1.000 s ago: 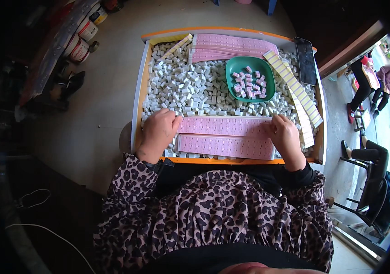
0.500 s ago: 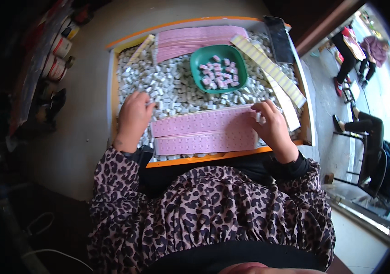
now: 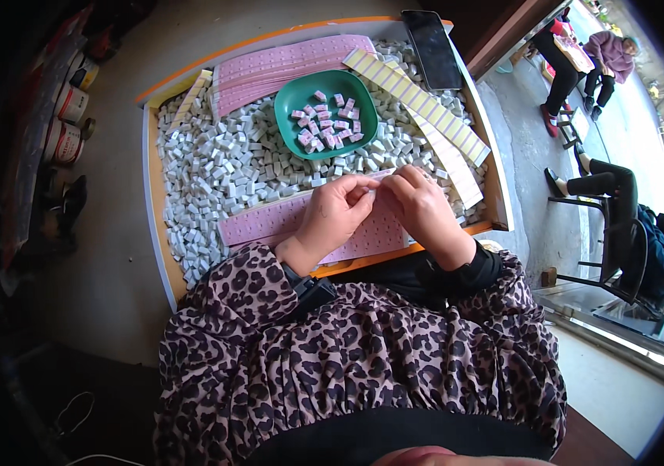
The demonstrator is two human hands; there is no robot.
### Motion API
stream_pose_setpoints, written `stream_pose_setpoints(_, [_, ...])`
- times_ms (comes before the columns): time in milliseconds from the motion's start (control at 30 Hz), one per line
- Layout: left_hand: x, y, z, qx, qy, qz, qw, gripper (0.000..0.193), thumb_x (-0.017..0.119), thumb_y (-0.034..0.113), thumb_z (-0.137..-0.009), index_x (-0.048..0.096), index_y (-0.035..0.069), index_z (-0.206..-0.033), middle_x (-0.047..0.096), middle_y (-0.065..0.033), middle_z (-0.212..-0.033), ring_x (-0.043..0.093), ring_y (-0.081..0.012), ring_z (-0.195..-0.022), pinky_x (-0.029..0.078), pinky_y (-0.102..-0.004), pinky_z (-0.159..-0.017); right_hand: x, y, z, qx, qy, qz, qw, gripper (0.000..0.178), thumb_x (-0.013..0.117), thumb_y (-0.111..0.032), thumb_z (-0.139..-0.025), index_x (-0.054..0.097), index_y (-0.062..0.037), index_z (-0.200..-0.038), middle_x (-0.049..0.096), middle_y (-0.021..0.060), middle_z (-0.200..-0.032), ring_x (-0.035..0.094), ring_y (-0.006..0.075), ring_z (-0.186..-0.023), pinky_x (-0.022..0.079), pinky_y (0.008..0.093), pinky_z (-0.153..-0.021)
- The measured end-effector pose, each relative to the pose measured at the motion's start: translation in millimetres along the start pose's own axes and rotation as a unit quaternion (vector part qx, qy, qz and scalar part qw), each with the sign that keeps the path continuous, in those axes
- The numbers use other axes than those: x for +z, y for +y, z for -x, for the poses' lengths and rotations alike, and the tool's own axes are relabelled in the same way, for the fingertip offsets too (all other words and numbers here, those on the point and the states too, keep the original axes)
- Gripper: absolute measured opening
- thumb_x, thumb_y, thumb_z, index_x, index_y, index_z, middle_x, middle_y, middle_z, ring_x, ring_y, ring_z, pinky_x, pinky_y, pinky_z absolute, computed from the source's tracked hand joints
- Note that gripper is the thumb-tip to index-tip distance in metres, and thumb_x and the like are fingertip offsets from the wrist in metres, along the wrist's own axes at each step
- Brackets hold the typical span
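My left hand (image 3: 335, 215) and my right hand (image 3: 423, 210) meet fingertip to fingertip above the near pink sheets. Thumb and index finger are pinched together on each hand. Whatever sits between them is too small and covered to make out. Beneath them lie two long pink sheets (image 3: 260, 225) dotted with rows of small marks, partly hidden by my hands. Around these spread a great many small grey-white blocks (image 3: 219, 172). Just beyond my hands stands a green bowl (image 3: 288, 123) with several pink-and-white blocks (image 3: 330, 124) in it.
An orange-edged tray (image 3: 151, 167) holds everything. At its far side lie a stack of pink sheets (image 3: 250, 74), yellowish strips (image 3: 417, 101) and a dark phone (image 3: 433, 50) on the corner. Cans (image 3: 67, 102) stand at left; seated people (image 3: 611, 58) are at right.
My hands have come together over the pink sheets; before, the left was over the blocks at the left and the right at the sheets' right end. The view has shifted, too.
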State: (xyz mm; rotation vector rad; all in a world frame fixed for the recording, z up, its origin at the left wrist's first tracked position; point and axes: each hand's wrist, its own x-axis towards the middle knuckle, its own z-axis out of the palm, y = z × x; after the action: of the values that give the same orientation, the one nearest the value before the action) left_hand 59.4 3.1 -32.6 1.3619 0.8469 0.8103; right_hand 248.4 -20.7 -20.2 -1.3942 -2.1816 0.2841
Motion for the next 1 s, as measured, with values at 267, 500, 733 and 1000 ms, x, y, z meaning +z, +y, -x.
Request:
stream_pose_setpoints(267, [2,-2,-2,-0.024,0.015,0.004,1.000,0.024,0.063,0.000,-0.084,0.062,0.001,-0.108,0.063,0.0002,-0.081,0.055,-0.0032,-0.067,0.048,-0.0187,-0.063,-6,2,5,-0.074,-0.028,0.038,0.996,0.026,0.066,-0.006,-0.075,0.060,-0.0025,-0.100,0.054,0.0123,-0.095,0.057,0.0298,-0.087,0.050,0.0365,-0.072])
stream_pose_setpoints(500, [1,-3,1,-0.033,0.017,0.049,0.998,0.028,0.062,-0.003,-0.084,0.060,0.001,-0.111,0.064,-0.0011,-0.087,0.059,-0.0042,-0.075,0.049,-0.0187,-0.068,-13,6,19,0.059,0.099,-0.282,0.953,0.024,0.066,0.007,-0.077,0.048,-0.0032,-0.089,0.054,0.0078,-0.094,0.057,0.0169,-0.088,0.049,0.0298,-0.074])
stream_pose_setpoints(733, [-3,17,12,0.065,0.036,-0.034,0.997,0.032,0.061,-0.007,-0.084,0.057,-0.001,-0.115,0.064,-0.0037,-0.096,0.061,-0.0072,-0.083,0.049,-0.0198,-0.074,-1,-29,5,0.246,0.114,-0.586,0.764,0.029,0.066,0.006,-0.081,0.041,-0.0066,-0.085,0.054,0.0048,-0.088,0.054,0.0098,-0.080,0.046,0.0226,-0.072])
stream_pose_setpoints(1000, [-7,35,22,0.140,0.077,-0.128,0.979,0.033,0.063,-0.009,-0.081,0.059,-0.001,-0.113,0.064,-0.0041,-0.094,0.062,-0.0080,-0.082,0.050,-0.0216,-0.074,6,-43,-9,0.223,0.085,-0.598,0.765,0.030,0.067,0.005,-0.081,0.040,-0.0073,-0.084,0.054,0.0031,-0.083,0.053,0.0083,-0.078,0.046,0.0215,-0.071])
